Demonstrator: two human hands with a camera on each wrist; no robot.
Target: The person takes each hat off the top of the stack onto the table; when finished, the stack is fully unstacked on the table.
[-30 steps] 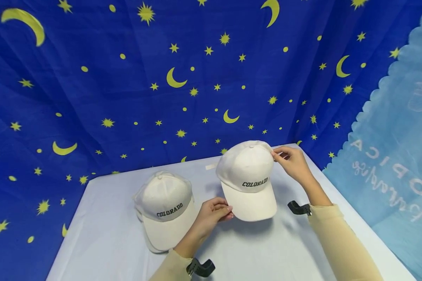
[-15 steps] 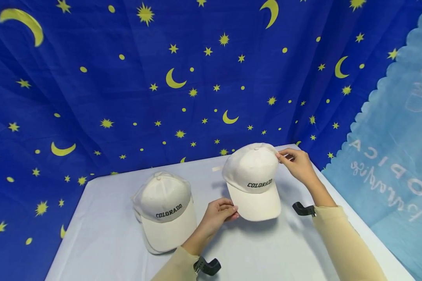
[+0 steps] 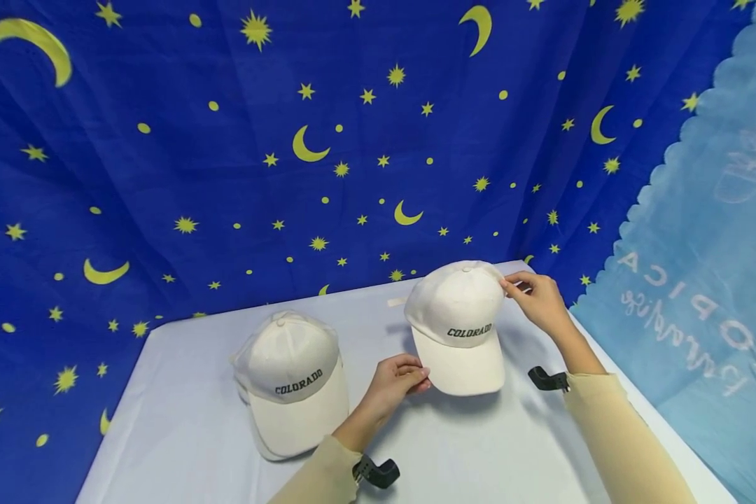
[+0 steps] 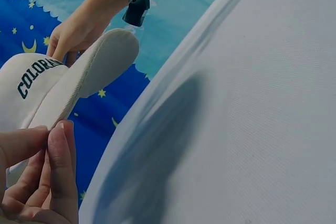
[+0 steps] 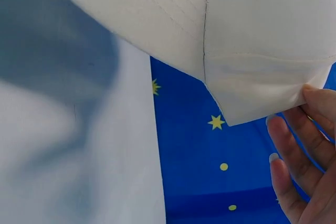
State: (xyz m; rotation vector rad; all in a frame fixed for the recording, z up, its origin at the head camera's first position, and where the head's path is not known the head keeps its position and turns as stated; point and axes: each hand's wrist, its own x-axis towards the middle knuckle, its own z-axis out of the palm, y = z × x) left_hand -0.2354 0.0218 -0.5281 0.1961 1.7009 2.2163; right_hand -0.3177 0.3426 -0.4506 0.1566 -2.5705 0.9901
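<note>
A white baseball cap [image 3: 456, 308] with dark COLORADO lettering is held above the table, brim toward me. My left hand [image 3: 393, 383] pinches the left edge of its brim between thumb and fingers; the left wrist view shows that brim [image 4: 105, 66] edge-on. At the crown's right side, my right hand [image 3: 537, 299] pinches the fabric, and in the right wrist view the thumb of that hand [image 5: 315, 145] presses on the crown's edge. Left of my hands, a second white COLORADO baseball cap [image 3: 299, 413] rests on the table, with another brim edge showing beneath it.
White cloth covers the table [image 3: 183, 392]. Behind it hangs a blue curtain [image 3: 239, 175] with yellow moons and stars. A light blue printed cloth [image 3: 699, 280] hangs at the right. Each wrist wears a black device, one of them a camera mount [image 3: 378, 472] at the left sleeve.
Both hands have shifted the held cap slightly to the right, keeping their grip on brim and crown. The view has drifted a little. The other cap stays where it was on the table.
</note>
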